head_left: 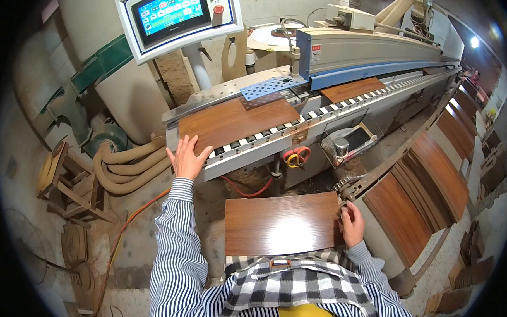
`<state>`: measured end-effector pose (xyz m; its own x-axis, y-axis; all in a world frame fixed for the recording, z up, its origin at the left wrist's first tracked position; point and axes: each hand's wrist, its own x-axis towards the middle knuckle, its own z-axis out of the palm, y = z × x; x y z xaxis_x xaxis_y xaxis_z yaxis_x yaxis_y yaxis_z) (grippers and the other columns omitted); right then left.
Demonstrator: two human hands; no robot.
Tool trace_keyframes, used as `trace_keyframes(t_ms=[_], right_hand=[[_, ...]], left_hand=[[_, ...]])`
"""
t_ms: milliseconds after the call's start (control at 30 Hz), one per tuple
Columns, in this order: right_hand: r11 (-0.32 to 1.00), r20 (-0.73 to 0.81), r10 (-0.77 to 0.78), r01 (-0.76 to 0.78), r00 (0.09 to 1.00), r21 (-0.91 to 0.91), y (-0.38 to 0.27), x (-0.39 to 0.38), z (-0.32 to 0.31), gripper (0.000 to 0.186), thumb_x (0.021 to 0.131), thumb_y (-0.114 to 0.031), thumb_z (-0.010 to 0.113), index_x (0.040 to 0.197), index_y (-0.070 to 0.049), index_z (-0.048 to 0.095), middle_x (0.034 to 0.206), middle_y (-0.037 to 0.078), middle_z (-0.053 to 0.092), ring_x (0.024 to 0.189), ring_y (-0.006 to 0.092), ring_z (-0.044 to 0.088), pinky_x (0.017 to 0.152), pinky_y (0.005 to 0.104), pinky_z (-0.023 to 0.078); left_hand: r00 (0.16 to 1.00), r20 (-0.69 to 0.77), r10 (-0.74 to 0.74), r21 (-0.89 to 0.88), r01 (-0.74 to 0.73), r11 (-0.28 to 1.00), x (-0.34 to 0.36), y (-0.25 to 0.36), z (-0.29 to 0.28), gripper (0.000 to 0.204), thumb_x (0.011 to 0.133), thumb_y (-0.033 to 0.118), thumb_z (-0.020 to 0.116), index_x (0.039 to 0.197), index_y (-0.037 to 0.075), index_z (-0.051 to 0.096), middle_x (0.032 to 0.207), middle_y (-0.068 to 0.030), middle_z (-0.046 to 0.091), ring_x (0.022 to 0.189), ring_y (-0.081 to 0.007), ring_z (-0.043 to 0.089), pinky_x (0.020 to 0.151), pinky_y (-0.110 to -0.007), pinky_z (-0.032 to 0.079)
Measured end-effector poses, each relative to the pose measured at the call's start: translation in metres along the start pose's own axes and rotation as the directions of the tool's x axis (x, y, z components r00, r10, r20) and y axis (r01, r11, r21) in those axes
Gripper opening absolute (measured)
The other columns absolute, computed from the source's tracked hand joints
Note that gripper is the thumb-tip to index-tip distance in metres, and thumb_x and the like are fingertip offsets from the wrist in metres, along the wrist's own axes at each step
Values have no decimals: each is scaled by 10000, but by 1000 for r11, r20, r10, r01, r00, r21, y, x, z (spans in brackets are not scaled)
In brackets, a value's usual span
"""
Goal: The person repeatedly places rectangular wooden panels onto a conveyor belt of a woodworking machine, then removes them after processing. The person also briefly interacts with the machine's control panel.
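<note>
left of centre in the frame, the left hand has its grip spread, fingertips at the left end of the long board, thumb out toward its front corner. that board lies flat on the machine's bed beside a track of black and white pads, its far edge partly under a blue plate full of holes. below centre, the near board sits in front of the checked apron, a bright glare on its face. the right hand is curled at its right edge; i cannot tell whether the grip pinches it. upper centre, a third board lies under the edge of the machine's long beam.

as for writing, the screen at upper left shows coloured icons and small lines of text on blue, with a red button beside it under tiny marks. a red and white label is on the beam's near end, its print too small to read, and a small framed tag is on the apron. at right, brown stacks curve along the frame
</note>
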<state>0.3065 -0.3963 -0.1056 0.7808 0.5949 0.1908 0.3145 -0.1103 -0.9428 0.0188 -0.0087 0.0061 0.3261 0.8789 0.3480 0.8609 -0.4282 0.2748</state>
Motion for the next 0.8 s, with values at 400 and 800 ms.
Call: trace_keyframes(t_ms=[400,800], right_hand=[[799,54,56,-12,997,-601,29,-36,1,459,877,-347,593,1176,-2,548,1052,229,574,948,371,574,823,434,459],[862,-107,-89,23,990,-506,58,-26,-3,290,859,-266,657,839,-1,542,704,151,584,651,331,567,637,431,452]], left_hand=[[1000,-10,-21,-48,20,999,5,-9,8,768,784,616,596,1343,102,481,1469,-167,351,1373,-284,300,1132,-543,65],[996,-20,-90,-40,89,995,2,-9,9,813,766,612,611,1383,113,431,1472,-209,327,1385,-320,269,1143,-519,19]])
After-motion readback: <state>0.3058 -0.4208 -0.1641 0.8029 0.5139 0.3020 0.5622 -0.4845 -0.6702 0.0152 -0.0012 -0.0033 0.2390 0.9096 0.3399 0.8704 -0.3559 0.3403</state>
